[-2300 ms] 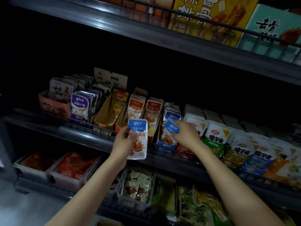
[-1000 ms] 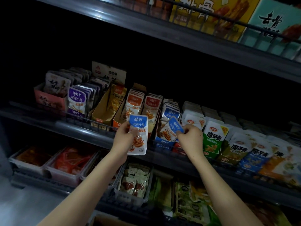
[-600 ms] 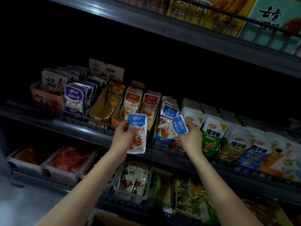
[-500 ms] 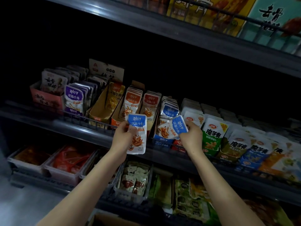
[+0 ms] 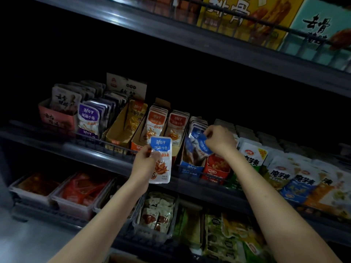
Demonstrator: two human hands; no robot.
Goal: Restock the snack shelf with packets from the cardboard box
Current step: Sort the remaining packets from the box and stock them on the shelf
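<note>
Head view
Left grip [image 5: 146,162]: your fingers and thumb curl round the left edge of a flat pouch and hold it upright in front of the shelf rail.
Held packet [image 5: 162,158]: a glossy rectangular foil pouch with rounded corners. It has a blue band on top and a white body printed with orange strips. It is smooth and uncreased, in the air just left of the blue carton.
Right grip [image 5: 220,139]: your fingertips pinch the top corner of a second pouch, knuckles up.
Second packet [image 5: 201,147]: the same blue-and-white foil, but crinkled, bent and tilted. Its lower end sits inside the blue carton, against the pouches behind it.
Blue carton [image 5: 191,168]: an open-fronted printed card tray, standing on the middle shelf.
Middle shelf [image 5: 91,150]: dark, dull metal with a thin wire rail along the front.
Orange-topped rows [image 5: 157,120]: stiff, upright pouches packed tight in card trays, left of the blue carton.
Yellow tray [image 5: 115,130]: a plain card trough, mostly bare inside.
Purple pouches [image 5: 88,118]: a shiny row further left.
Green-and-white pouches [image 5: 252,158]: puffier bags, right of your right wrist.
Upper shelf boxes [image 5: 243,16]: large flat printed cartons behind a wire rail.
Lower tubs [image 5: 76,192]: clear, rigid plastic bins holding red sachets.
</note>
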